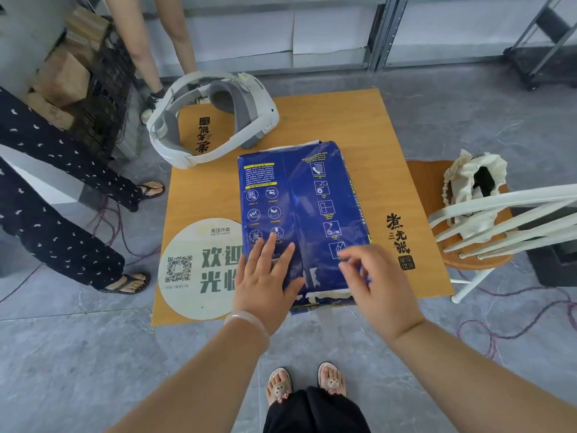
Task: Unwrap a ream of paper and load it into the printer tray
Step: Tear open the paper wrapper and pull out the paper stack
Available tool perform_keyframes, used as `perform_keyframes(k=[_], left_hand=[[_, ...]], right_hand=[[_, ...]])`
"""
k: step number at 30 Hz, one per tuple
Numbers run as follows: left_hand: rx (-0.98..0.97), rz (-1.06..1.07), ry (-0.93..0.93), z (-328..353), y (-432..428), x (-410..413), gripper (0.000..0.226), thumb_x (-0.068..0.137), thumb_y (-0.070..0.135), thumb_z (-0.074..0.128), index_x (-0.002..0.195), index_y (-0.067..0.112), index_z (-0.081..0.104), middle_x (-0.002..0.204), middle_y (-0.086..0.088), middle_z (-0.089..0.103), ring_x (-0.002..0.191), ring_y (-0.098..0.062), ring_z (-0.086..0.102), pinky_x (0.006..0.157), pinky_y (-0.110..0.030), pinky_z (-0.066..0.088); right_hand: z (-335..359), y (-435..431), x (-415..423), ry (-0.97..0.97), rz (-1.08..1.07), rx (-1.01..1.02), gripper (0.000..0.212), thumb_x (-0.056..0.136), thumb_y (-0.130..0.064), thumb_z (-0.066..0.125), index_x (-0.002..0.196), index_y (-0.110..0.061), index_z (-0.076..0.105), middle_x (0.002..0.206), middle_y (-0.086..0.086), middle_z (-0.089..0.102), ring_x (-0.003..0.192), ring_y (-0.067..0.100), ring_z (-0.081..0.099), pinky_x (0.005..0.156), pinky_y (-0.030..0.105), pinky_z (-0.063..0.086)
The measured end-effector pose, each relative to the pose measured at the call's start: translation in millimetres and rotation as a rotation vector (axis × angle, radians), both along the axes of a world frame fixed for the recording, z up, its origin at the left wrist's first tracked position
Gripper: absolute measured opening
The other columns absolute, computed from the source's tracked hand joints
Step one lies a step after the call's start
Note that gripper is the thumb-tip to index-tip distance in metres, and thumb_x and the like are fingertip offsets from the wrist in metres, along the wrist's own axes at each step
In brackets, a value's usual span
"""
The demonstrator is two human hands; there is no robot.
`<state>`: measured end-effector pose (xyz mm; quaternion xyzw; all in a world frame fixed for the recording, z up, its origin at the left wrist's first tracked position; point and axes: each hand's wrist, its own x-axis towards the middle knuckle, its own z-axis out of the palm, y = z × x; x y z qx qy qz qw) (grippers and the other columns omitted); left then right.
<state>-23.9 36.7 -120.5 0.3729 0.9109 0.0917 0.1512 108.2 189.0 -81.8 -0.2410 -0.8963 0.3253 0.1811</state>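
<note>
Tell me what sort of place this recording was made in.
Probably a storeroom or back room used as a makeshift workspace: metal shelving lines the wall, a crate of cardboard boxes sits on the tiled floor, and the small table carries restaurant lettering.

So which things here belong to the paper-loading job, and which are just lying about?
Job:
- blue ream of paper
- left hand, flat on it
- right hand, at the wrapper's near end

Lying about:
- white headset
- round sign
- cream bag
- white chair
</note>
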Motion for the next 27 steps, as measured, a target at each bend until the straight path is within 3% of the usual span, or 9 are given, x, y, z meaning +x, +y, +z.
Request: perform_keyframes(k=[2,5,8,10,15,19,21,24,27], left_hand=[[-0.004,-0.034,0.007,1,0,3,0.071,0.083,0.066,0.014,0.149,0.039,0.017,0.162,0.008,0.006,0.149,-0.016,-0.002,0.12,-0.039,-0.006],[-0.027,-0.065,0.007,-1,1,7,0.082,0.077,0.072,0.013,0.15,0.035,0.017,0.161,0.008,0.008,0.149,-0.015,0.0,0.12,-0.042,-0.007],[-0.084,-0.098,0.009,-3,0,6,0.086,0.077,0.075,0.024,0.151,0.034,0.009,0.162,0.008,0.0,0.149,-0.014,-0.005,0.12,-0.043,-0.009],[-0.111,-0.128,0.011,-1,-1,4,0.086,0.08,0.072,0.038,0.151,0.035,0.006,0.162,0.009,-0.003,0.149,-0.014,-0.006,0.12,-0.042,-0.009],[-0.125,-0.128,0.007,4,-1,-2,0.074,0.087,0.055,0.05,0.149,0.041,0.01,0.162,0.009,0.001,0.149,-0.015,0.0,0.121,-0.041,-0.002],[-0.086,-0.12,-0.027,12,0,-2,0.068,0.092,0.049,0.045,0.149,0.042,0.009,0.161,0.009,0.011,0.148,-0.017,0.007,0.121,-0.041,0.002],[0.0,-0.113,-0.024,16,-2,-2,0.064,0.092,0.041,0.043,0.148,0.042,0.013,0.158,0.009,0.023,0.144,-0.021,0.025,0.12,-0.043,0.015],[0.208,-0.138,0.003,26,1,-2,0.064,0.079,0.022,0.04,0.14,0.036,0.031,0.146,0.001,0.047,0.125,-0.029,0.053,0.103,-0.047,0.044],[0.286,-0.217,0.048,39,8,-10,0.051,0.07,0.014,0.046,0.118,0.028,0.055,0.138,-0.001,0.055,0.123,-0.029,0.055,0.094,-0.046,0.05]], right_hand=[[0,9,-13,-0.114,0.014,0.005,0.033,0.091,-0.029,0.058,0.123,-0.021,0.059,0.113,-0.011,0.057,0.104,0.006,0.052,0.086,0.02,0.047],[-14,6,-21,-0.379,0.197,0.107,0.059,0.085,-0.04,0.063,0.14,-0.029,0.044,0.147,-0.004,0.042,0.137,0.018,0.036,0.111,0.038,0.036],[-32,-8,-21,-0.512,0.368,0.237,0.074,0.085,-0.051,0.056,0.149,-0.036,0.021,0.161,-0.002,0.015,0.149,0.024,0.01,0.119,0.044,0.013],[-42,-14,-19,-0.565,0.403,0.319,0.08,0.086,-0.048,0.057,0.15,-0.039,0.01,0.162,-0.002,0.008,0.149,0.025,0.004,0.12,0.048,0.006],[-40,-10,-22,-0.531,0.338,0.365,0.073,0.076,-0.034,0.074,0.141,-0.034,0.041,0.149,0.0,0.044,0.14,0.027,0.037,0.111,0.048,0.029],[-24,-4,-22,-0.464,0.364,0.256,0.061,0.091,-0.033,0.057,0.146,-0.035,0.031,0.152,-0.001,0.039,0.143,0.025,0.031,0.115,0.046,0.028],[-12,0,-22,-0.413,0.347,0.187,0.061,0.095,-0.029,0.05,0.149,-0.035,0.024,0.155,-0.003,0.034,0.141,0.022,0.033,0.111,0.044,0.036],[2,8,-24,-0.301,0.294,0.235,0.066,0.09,-0.015,0.054,0.148,-0.031,0.028,0.156,-0.003,0.032,0.133,0.021,0.046,0.093,0.038,0.052],[13,18,-28,-0.203,0.31,0.419,0.06,0.075,-0.002,0.067,0.131,-0.019,0.056,0.144,0.007,0.049,0.123,0.027,0.054,0.091,0.039,0.051]])
